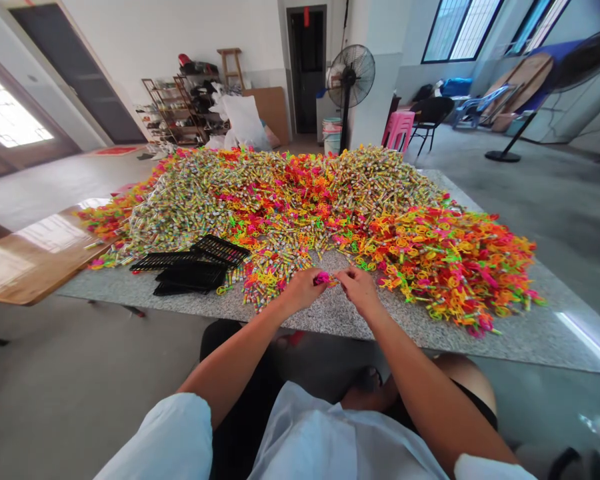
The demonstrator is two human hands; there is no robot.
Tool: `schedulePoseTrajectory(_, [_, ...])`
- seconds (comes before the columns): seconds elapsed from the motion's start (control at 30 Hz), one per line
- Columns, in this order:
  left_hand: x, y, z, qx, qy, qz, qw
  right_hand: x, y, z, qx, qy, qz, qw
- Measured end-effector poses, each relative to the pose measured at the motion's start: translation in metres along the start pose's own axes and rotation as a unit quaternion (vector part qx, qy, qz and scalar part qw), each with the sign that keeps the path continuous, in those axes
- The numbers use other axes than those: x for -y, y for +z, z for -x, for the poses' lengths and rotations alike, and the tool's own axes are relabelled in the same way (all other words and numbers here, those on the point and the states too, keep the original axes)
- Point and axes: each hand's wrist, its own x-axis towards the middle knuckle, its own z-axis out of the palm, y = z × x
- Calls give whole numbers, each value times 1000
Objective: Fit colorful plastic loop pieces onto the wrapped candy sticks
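My left hand [304, 288] and my right hand [359, 288] meet just above the near edge of a grey speckled stone table [330, 317]. Both are closed in a pinch on one small pink plastic piece [323, 278] held between them. Right behind my hands spreads a huge heap of small plastic parts [300, 200]: yellow-green wrapped sticks on the left and back, orange, red, pink and yellow ring-shaped pieces [450, 260] on the right.
A stack of black plastic trays [193, 267] lies on the table left of my hands. A wooden tabletop [30, 260] adjoins at the far left. Behind are a standing fan [351, 77], a shelf rack [175, 110], a pink stool [398, 130] and a black chair [430, 117].
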Motion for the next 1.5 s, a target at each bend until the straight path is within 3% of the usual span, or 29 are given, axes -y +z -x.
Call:
schedulePoseTrajectory(0.1, [-1, 1, -1, 3, -23, 19, 1000, 1, -3, -1, -34, -53, 69, 996])
schedulePoseTrajectory(0.37, [5, 5, -4, 9, -7, 2, 1000, 0, -2, -1, -29, -64, 114, 991])
schedulePoseTrajectory(0.57, [2, 11, -1, 13, -12, -65, 998, -11, 1, -7, 2, 56, 11, 998])
schedulePoseTrajectory(0.7, [1, 15, 0, 8, 23, -104, 994, -15, 3, -7, 42, 127, -55, 989])
schedulePoseTrajectory(0.77, [2, 20, 0, 8, 35, -108, 994, -16, 4, -7, 51, 140, -62, 987])
schedulePoseTrajectory(0.97, [1, 29, -1, -9, 30, -55, 998, -20, 2, -8, -4, 139, -79, 987])
schedulePoseTrajectory(1.07, [1, 26, 0, 0, 48, -53, 997, -18, -3, -9, 29, 159, -115, 980])
schedulePoseTrajectory(1.23, [7, 30, 5, 19, 91, -87, 992, -17, -10, -12, 127, 242, -206, 940])
schedulePoseTrajectory(1.5, [15, 40, 7, 15, 144, -88, 986, -22, -14, -6, 112, 278, -243, 923])
